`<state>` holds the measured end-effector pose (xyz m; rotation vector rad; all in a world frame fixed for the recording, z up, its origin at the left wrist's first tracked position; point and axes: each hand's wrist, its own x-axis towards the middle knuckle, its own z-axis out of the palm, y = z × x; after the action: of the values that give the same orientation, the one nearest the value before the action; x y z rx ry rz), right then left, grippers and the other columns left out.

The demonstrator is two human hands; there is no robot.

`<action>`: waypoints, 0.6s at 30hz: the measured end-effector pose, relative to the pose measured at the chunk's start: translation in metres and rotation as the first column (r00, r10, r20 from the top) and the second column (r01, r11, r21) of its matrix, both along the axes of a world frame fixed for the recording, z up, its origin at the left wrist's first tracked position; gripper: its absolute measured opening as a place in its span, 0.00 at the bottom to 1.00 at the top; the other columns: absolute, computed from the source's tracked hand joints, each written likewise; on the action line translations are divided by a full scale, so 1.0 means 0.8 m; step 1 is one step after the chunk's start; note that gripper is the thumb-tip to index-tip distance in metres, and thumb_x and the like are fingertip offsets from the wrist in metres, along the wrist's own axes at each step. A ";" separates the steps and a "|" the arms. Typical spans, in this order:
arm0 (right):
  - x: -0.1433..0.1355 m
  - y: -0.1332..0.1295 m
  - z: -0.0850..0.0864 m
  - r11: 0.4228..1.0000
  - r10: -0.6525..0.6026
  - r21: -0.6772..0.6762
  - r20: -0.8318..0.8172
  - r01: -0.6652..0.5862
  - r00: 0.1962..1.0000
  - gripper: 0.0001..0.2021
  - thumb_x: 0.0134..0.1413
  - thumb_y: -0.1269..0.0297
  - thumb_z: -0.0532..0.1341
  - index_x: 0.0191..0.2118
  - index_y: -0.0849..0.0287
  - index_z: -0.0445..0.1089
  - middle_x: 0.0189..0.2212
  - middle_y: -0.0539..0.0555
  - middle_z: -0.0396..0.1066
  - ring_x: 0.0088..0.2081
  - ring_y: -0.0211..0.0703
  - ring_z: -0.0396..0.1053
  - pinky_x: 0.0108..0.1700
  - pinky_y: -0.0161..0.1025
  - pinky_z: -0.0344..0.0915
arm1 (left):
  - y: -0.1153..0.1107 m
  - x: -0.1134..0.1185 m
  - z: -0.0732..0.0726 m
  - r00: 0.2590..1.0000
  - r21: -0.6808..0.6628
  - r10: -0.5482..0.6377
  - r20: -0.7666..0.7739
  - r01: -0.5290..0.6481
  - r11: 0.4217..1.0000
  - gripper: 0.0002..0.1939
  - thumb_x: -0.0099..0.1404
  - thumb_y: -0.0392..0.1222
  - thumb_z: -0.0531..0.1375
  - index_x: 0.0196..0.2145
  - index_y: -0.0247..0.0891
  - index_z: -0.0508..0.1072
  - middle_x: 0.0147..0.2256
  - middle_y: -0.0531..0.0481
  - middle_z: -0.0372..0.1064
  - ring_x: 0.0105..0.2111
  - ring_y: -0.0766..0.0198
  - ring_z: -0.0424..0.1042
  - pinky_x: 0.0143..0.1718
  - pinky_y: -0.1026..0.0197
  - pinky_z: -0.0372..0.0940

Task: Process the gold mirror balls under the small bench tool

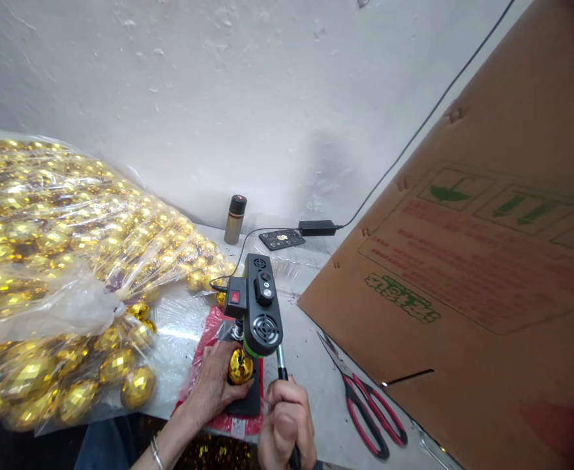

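Note:
A shiny gold faceted ball (241, 367) is gripped between the thumb and fingers of my left hand (213, 382), just below the head of a small black bench machine (264, 307). My right hand (287, 421) is wrapped round the black-gripped lever (282, 365) at the machine's right side. The machine has a red switch (235, 297) and round vents. Its dark base (248, 403) rests on a red plastic sheet (212, 326). Whatever part of the machine meets the ball is hidden under the head.
Big clear bags of gold balls (62, 222) fill the left. Scissors (368, 408) lie right of my right hand, beside a large cardboard box (463, 261). Behind the machine are a bottle (235, 220), a phone (282, 239) and a power adapter (317, 228) with its cable.

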<state>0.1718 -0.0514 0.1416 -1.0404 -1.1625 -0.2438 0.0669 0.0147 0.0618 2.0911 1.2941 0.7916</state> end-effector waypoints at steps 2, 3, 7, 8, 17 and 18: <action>0.002 -0.001 -0.002 1.000 0.005 -0.007 0.023 -0.005 1.000 0.19 0.76 0.64 0.50 0.28 0.54 0.60 0.24 0.44 0.63 0.24 0.36 0.61 0.39 0.41 0.68 | 0.000 0.000 0.002 1.000 -0.008 -0.002 0.003 0.002 1.000 0.22 0.57 0.41 0.71 0.49 0.43 0.75 0.45 0.46 0.79 0.45 0.46 0.76 0.49 0.47 0.65; 0.003 -0.002 -0.004 1.000 0.008 -0.012 0.029 -0.008 1.000 0.19 0.76 0.63 0.50 0.28 0.54 0.60 0.24 0.44 0.63 0.24 0.35 0.61 0.38 0.40 0.67 | 0.000 0.000 0.004 1.000 -0.013 -0.005 0.006 0.005 1.000 0.22 0.57 0.41 0.71 0.50 0.43 0.75 0.45 0.46 0.79 0.46 0.46 0.76 0.49 0.48 0.65; 0.006 -0.005 -0.008 0.999 0.023 -0.030 0.029 -0.022 0.999 0.19 0.76 0.64 0.49 0.29 0.54 0.61 0.25 0.45 0.64 0.25 0.36 0.63 0.39 0.39 0.68 | 0.000 0.000 0.007 1.000 -0.031 -0.011 0.014 0.012 0.999 0.23 0.57 0.40 0.71 0.50 0.43 0.75 0.47 0.46 0.79 0.47 0.46 0.76 0.49 0.47 0.65; 0.006 -0.005 -0.008 0.999 0.021 -0.029 0.024 -0.020 0.999 0.18 0.75 0.65 0.50 0.28 0.55 0.61 0.25 0.45 0.64 0.26 0.36 0.63 0.40 0.39 0.68 | 0.000 0.000 0.007 1.000 -0.036 -0.010 0.014 0.010 0.999 0.22 0.57 0.41 0.71 0.50 0.43 0.75 0.46 0.46 0.79 0.47 0.46 0.76 0.50 0.47 0.65; 0.005 0.011 -0.010 0.994 -0.018 0.104 0.020 0.016 1.000 0.20 0.74 0.64 0.50 0.26 0.54 0.58 0.23 0.45 0.60 0.23 0.36 0.59 0.33 0.38 0.65 | 0.000 0.003 0.005 0.999 -0.057 -0.005 0.037 0.007 0.998 0.23 0.55 0.39 0.70 0.50 0.43 0.76 0.46 0.46 0.79 0.46 0.45 0.75 0.50 0.46 0.66; 0.006 0.013 -0.010 0.994 -0.021 0.106 0.030 0.018 0.999 0.20 0.74 0.64 0.50 0.25 0.54 0.57 0.22 0.45 0.60 0.23 0.36 0.59 0.32 0.38 0.65 | 0.000 0.003 0.004 0.999 -0.061 -0.005 0.043 0.007 0.998 0.24 0.55 0.39 0.70 0.50 0.42 0.76 0.47 0.45 0.79 0.47 0.45 0.75 0.50 0.45 0.66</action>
<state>0.1768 -0.0411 0.1334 -0.9583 -1.1557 -0.3341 0.0696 0.0148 0.0652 2.0181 1.2730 0.7801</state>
